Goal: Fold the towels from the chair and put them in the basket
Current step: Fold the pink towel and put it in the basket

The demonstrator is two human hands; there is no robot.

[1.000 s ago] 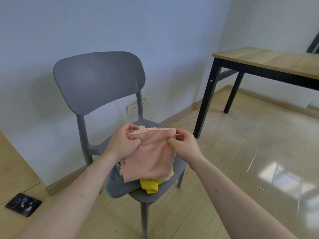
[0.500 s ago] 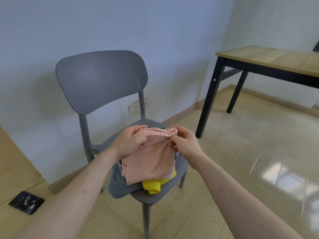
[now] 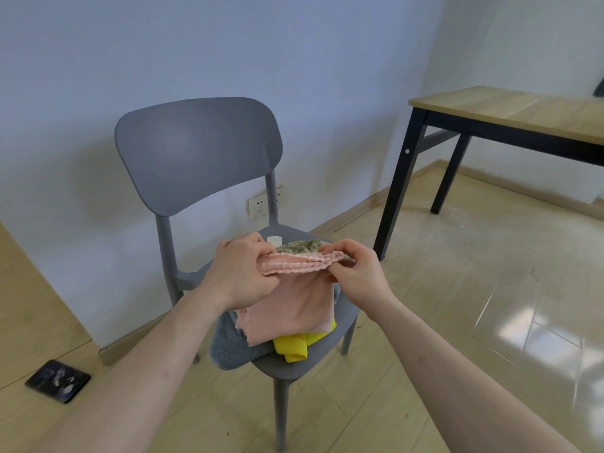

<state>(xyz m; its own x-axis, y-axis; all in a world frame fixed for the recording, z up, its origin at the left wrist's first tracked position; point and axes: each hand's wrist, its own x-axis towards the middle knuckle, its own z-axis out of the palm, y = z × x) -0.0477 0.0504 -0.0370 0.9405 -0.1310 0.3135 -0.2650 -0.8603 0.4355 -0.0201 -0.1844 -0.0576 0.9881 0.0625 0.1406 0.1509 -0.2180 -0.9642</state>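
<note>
1. nearest the camera, two bare forearms reach forward; the left hand (image 3: 243, 273) and the right hand (image 3: 356, 276) each pinch an end of the top edge of a soft pink cloth towel with a scalloped hem (image 3: 294, 302), fingers curled round the fabric.
2. the pink towel hangs doubled below the hands, over the seat and not laid flat; its lower left edge looks ragged and uneven.
3. under it on the seat lie a fluffy grey-blue towel (image 3: 228, 344) drooping over the front left edge, a bright yellow cloth (image 3: 294, 346) and a green patterned cloth (image 3: 299, 246) behind the hands.
4. all rest on a grey plastic chair with a curved back (image 3: 196, 152).
5. farther off, a black flat object (image 3: 57, 380) lies on the floor at left, and a wooden worktop with black legs (image 3: 510, 106) stands at right.
6. no basket is in view.
7. risks, as i judge them: the layers may slip out of line if one pinch loosens, leaving a crooked fold; the grey-blue towel could slide off the seat if brushed.
</note>
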